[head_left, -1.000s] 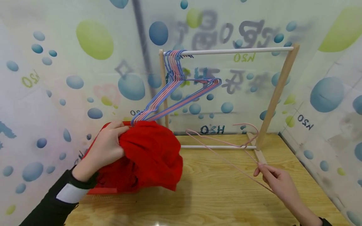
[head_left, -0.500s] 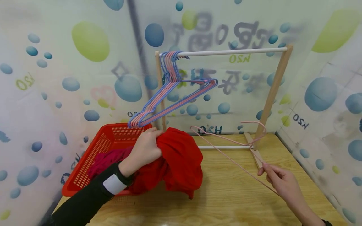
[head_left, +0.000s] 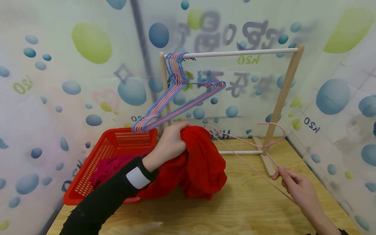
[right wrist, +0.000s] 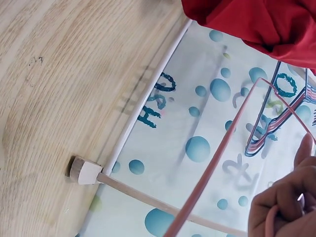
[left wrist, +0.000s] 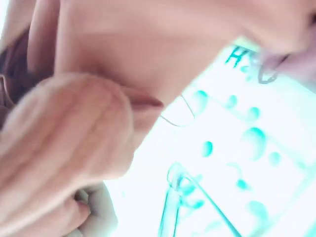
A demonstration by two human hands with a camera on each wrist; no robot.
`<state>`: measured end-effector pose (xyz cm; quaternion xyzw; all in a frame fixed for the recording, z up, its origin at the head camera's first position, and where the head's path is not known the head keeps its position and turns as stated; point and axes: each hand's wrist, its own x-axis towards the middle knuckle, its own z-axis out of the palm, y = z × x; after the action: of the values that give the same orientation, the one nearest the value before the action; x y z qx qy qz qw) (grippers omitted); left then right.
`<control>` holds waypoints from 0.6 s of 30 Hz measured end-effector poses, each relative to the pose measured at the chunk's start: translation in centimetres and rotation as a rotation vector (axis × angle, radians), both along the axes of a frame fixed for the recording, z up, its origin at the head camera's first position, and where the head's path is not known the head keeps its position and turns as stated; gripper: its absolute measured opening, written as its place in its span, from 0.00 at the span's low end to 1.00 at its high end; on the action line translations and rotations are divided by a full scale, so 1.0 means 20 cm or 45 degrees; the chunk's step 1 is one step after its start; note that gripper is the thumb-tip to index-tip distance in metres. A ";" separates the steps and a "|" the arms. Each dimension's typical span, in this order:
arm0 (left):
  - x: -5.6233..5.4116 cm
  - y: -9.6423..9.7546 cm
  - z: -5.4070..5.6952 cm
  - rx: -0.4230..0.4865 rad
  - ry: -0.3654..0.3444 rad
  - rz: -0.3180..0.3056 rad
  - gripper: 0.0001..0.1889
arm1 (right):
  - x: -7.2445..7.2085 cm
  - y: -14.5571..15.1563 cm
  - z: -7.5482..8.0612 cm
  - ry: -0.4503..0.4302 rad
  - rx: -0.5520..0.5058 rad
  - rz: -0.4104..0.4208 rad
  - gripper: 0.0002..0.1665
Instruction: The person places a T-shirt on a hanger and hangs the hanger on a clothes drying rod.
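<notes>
In the head view, my left hand [head_left: 170,143] grips a bunched red cloth garment [head_left: 205,163] at its upper edge. Its folds hang over the table just right of the basket, and its exact kind cannot be made out. My right hand [head_left: 298,187] pinches a thin pink wire hanger [right wrist: 210,170] by one arm near the hanger's hook end. The hook points up, and the hanger's far corner comes close to the red cloth. In the left wrist view the cloth [left wrist: 158,39] fills the top, its colour washed out.
A red plastic basket [head_left: 135,138] with a dark pink cloth [head_left: 111,166] inside stands at the left. Behind is a rack with a white rod [head_left: 241,53] and wooden posts [head_left: 286,88]. Several blue and pink hangers [head_left: 176,85] hang at its left end. Patterned walls enclose the table [head_left: 241,212].
My left hand has carried the red garment rightward, away from the basket, uncovering the basket's back and inside. The pink hanger in my right hand has shifted slightly right and up.
</notes>
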<state>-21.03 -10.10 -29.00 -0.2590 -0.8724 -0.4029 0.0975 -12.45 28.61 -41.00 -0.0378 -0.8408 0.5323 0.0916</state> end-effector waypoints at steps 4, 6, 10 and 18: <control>-0.02 0.09 0.05 0.067 0.009 -0.048 0.16 | 0.01 0.02 0.00 0.037 0.004 0.000 0.23; -0.03 0.13 0.08 0.147 0.015 -0.081 0.15 | 0.01 0.03 0.00 0.054 0.000 -0.007 0.23; -0.04 0.18 0.16 0.366 0.069 -0.146 0.12 | 0.01 0.05 -0.01 0.049 -0.017 -0.028 0.23; -0.05 0.28 0.30 0.611 0.156 -0.245 0.12 | 0.00 0.08 -0.01 0.021 -0.041 -0.047 0.24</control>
<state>-22.05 -4.48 -22.94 -0.3340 -0.7159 -0.5890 0.1701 -12.37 30.28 -41.15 -0.0506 -0.8304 0.5443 0.1077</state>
